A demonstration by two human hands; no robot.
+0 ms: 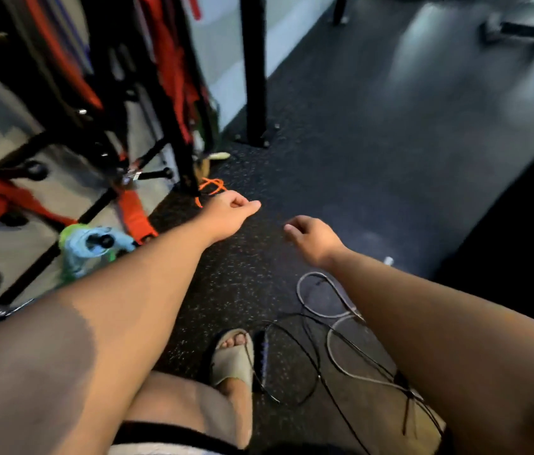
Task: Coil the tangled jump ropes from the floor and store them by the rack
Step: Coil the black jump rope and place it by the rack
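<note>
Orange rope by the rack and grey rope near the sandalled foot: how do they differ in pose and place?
The orange rope is gathered into a small bunch; the grey rope sprawls in wide, loose loops. The orange rope sits at the rack's base; the grey one lies nearer the person, beside the sandalled foot. A black rope crosses the grey rope; nothing crosses the orange. Both lie on the speckled floor.

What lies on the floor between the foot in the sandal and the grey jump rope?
In the head view, loops of a thin black rope lie there, with a dark handle-like piece beside the sandal; otherwise bare speckled floor.
</note>
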